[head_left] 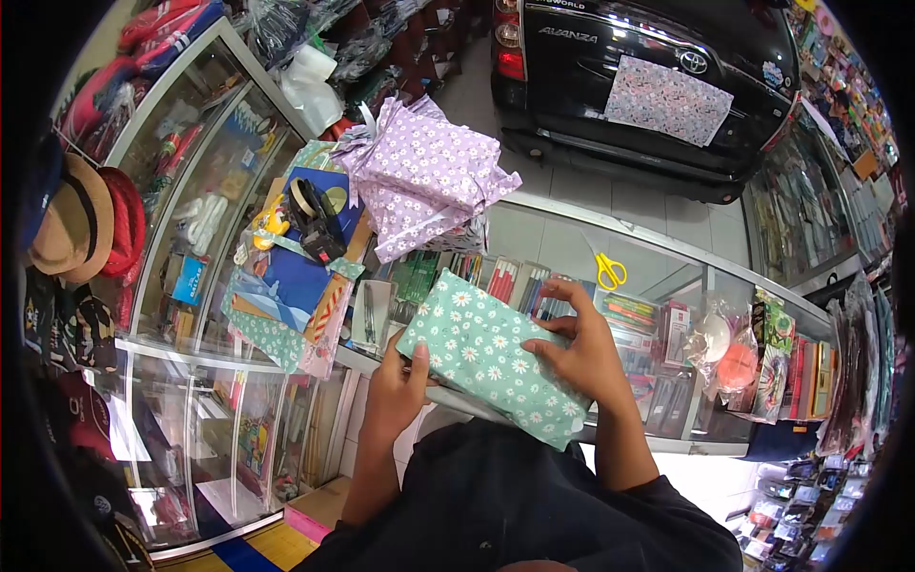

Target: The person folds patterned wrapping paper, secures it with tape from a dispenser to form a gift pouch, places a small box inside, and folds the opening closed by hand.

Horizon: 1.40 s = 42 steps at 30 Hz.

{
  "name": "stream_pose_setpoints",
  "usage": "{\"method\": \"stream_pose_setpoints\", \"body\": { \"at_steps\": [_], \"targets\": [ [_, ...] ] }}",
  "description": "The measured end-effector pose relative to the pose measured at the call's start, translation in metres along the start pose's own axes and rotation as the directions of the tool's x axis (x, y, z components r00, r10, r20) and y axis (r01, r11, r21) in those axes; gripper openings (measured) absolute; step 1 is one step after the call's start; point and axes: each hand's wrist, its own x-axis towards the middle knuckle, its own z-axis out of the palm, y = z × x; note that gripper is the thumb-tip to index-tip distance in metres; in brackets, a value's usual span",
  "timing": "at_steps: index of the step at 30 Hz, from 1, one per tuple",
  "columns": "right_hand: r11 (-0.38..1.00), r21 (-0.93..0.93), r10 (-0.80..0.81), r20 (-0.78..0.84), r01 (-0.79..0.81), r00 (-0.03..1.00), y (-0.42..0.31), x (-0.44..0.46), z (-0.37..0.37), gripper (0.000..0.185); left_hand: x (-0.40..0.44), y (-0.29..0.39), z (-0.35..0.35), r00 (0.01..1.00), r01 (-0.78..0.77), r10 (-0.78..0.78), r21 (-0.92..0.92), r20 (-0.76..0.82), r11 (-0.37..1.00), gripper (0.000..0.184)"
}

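Note:
A flat rectangular parcel in mint-green daisy wrapping paper (496,357) lies tilted in front of my body, over the counter's near edge. My left hand (393,389) grips its left end, thumb on top and the other fingers hidden underneath. Over the parcel's right part is my right hand (581,348), its thumb at the paper and its bent fingers apart from the thumb. I see nothing between those fingers. Beyond the parcel, a pile wrapped in lilac daisy paper (424,176) stands on the counter. Yellow-handled scissors (610,273) lie on the glass to the right.
A black tape dispenser (315,224) sits on a stack of papers and a blue folder (286,276) at left. The glass counter (562,238) holds pens and stationery. Plastic-wrapped goods (734,357) stand at right. A black car (648,86) is parked behind.

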Motion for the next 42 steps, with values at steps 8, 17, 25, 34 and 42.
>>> {"method": "stream_pose_setpoints", "body": {
  "at_steps": [8,17,25,34,42],
  "targets": [
    [0.996,0.085,0.017,0.007,-0.017,1.0,-0.003,-0.003,-0.004,0.087,-0.003,0.0,0.02,0.99,-0.128,0.137,-0.575,-0.028,0.808,0.06],
    [0.987,0.14,-0.094,0.089,0.082,0.992,-0.007,-0.007,0.0,0.087,-0.001,0.013,0.047,0.887,-0.417,0.177,-0.576,-0.426,0.703,0.045],
    [0.965,0.223,-0.16,0.074,0.14,0.984,-0.012,-0.012,-0.004,0.084,-0.006,0.034,0.053,0.802,-0.513,0.185,-0.494,-0.569,0.702,0.044],
    [0.838,0.528,-0.155,-0.013,0.138,0.988,-0.01,-0.006,-0.013,0.052,-0.009,0.071,0.032,0.572,-0.758,0.625,-0.05,-0.531,0.651,0.056],
    [0.794,0.582,-0.144,-0.099,0.174,0.985,-0.025,-0.008,-0.015,0.032,-0.001,0.101,0.017,0.435,-0.883,0.813,-0.008,-0.387,0.469,0.059]
  ]
}}
